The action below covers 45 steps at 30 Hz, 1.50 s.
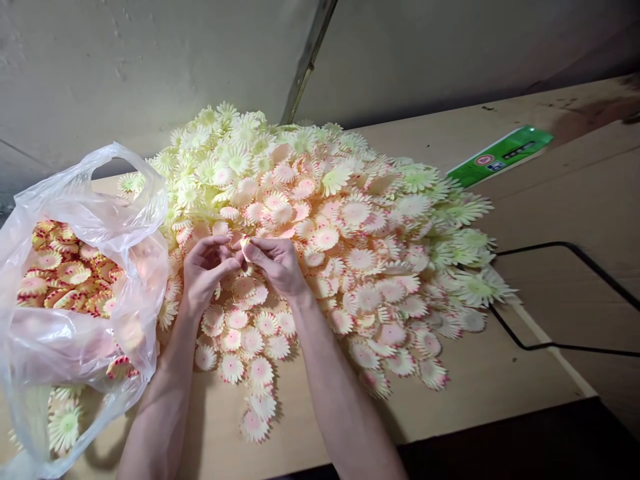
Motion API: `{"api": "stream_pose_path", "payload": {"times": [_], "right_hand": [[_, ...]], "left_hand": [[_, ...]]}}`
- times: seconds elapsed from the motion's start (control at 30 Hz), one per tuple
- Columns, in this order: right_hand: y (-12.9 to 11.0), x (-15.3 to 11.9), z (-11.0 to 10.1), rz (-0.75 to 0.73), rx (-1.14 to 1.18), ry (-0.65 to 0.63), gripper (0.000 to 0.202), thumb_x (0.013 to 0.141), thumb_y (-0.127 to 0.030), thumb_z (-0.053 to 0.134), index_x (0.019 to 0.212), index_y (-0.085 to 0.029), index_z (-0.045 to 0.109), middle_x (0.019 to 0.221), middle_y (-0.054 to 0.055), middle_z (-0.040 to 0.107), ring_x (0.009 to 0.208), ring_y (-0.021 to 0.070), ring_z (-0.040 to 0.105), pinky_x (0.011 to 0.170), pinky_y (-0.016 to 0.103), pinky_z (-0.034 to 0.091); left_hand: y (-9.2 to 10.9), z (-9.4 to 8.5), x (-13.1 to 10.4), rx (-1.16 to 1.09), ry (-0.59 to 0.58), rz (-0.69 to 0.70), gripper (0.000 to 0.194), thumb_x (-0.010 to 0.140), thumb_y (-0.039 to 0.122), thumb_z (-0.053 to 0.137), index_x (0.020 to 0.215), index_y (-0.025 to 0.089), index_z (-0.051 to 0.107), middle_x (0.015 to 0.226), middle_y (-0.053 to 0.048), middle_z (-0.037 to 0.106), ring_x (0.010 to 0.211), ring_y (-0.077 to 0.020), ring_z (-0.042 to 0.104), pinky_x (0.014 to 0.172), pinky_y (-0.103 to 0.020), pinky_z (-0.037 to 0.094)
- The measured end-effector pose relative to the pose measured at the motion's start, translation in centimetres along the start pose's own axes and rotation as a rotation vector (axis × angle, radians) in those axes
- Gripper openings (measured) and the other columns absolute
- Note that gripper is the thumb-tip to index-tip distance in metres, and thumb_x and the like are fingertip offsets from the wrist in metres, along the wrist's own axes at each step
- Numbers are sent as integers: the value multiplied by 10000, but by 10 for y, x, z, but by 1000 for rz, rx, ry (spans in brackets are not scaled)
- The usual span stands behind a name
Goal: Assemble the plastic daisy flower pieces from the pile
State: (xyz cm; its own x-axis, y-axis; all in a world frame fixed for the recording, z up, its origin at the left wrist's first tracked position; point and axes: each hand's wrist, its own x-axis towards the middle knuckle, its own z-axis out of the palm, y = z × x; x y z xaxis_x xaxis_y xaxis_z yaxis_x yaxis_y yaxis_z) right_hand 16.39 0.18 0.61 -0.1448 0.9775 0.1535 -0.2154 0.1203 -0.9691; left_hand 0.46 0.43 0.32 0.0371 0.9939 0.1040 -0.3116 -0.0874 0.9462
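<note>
Plastic bag (55, 333): red-edged flowers (73, 273) inside. Beside bag: your right hand (277, 265), pinching a pale piece (245, 247); left hand (205, 270), curled, grip unclear.

Ahead of you stands a grey wall (150, 60), split by a slanting seam (309, 63). Your wood-toned worktop (480, 380) runs below, brown stains (595, 119) darkening its far right.

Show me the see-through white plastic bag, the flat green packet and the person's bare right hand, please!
See-through white plastic bag (55, 337): head view, on its front wall.
Flat green packet (501, 157): head view, on its printed face.
Bare right hand (281, 268): head view, on the back of the hand.
</note>
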Motion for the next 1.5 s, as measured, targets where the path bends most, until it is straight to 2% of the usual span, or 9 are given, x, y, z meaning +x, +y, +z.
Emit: {"api": "stream_pose_path", "payload": {"times": [0.23, 0.4, 0.5, 0.67, 0.8, 0.97, 1.1, 1.23, 1.5], "right_hand": [[-1, 1, 0, 126, 23, -144, 507, 700, -711, 790, 725, -205, 761, 642, 1, 670, 609, 158, 626, 571, 273, 558], [8, 2, -2, 124, 50, -127, 643, 768, -836, 611, 688, -216, 759, 612, 22, 667, 670, 189, 680, 606, 296, 569], [11, 2, 0, 171, 124, -84, 692, 792, -872, 526, 797, -241, 808, 683, 45, 742, 729, 224, 736, 649, 338, 597], [8, 2, 2, 256, 41, 49, 707, 792, -869, 538, 680, -216, 784, 493, 49, 680, 429, 185, 623, 464, 318, 503], [7, 4, 2, 246, -36, 94, 793, 817, -886, 469, 448, -206, 649, 313, 30, 502, 282, 118, 458, 365, 277, 360], [6, 5, 2, 213, 52, 100, 791, 819, -880, 477, 456, -200, 652, 328, 23, 501, 297, 104, 458, 374, 267, 350], [6, 4, 2, 207, 124, 79, 712, 832, -815, 567, 528, -185, 699, 358, 16, 528, 329, 114, 488, 388, 266, 351], [8, 2, 1, 157, 148, 25, 520, 821, -670, 722, 634, -185, 735, 412, -9, 564, 386, 119, 516, 437, 267, 388], [4, 1, 2, 46, 225, 89, 226, 702, -383, 910, 803, -227, 781, 695, -13, 716, 539, 97, 574, 498, 236, 448]], "left_hand": [[3, -1, -5, 160, -85, 55, 542, 587, 327, 973, 1100, 254, 817, 1272, -90, 733, 1190, -270, 667, 889, -293, 567], [4, 4, -10, 171, -56, -38, 471, 793, 502, 815, 1169, 218, 795, 1110, -94, 799, 901, -236, 746, 749, -302, 603], [4, 8, -11, 175, -57, 2, 448, 868, 537, 728, 1157, 202, 794, 1148, -104, 791, 953, -245, 750, 783, -302, 609], [5, 9, -11, 225, -64, 53, 403, 895, 514, 709, 1151, 214, 790, 1195, -96, 776, 1045, -242, 732, 883, -298, 592], [1, 2, -8, 172, 51, 35, 449, 869, 543, 732, 1201, 243, 764, 1135, -80, 783, 688, -134, 697, 575, -222, 549], [-4, 2, -7, 53, 66, -40, 455, 854, 543, 748, 1164, 210, 755, 1065, -88, 790, 406, -36, 484, 326, -197, 327], [-1, 4, -9, 64, 105, -47, 449, 817, 565, 774, 1060, 188, 771, 948, -67, 795, 351, -20, 401, 314, -204, 310], [-1, 4, -10, 131, 107, -14, 436, 830, 558, 765, 1008, 160, 782, 835, -66, 774, 494, -76, 553, 395, -190, 377], [-2, 2, -5, 18, -22, 29, 448, 833, 462, 805, 1210, 235, 722, 970, -64, 774, 461, -26, 451, 399, -169, 346]]}}
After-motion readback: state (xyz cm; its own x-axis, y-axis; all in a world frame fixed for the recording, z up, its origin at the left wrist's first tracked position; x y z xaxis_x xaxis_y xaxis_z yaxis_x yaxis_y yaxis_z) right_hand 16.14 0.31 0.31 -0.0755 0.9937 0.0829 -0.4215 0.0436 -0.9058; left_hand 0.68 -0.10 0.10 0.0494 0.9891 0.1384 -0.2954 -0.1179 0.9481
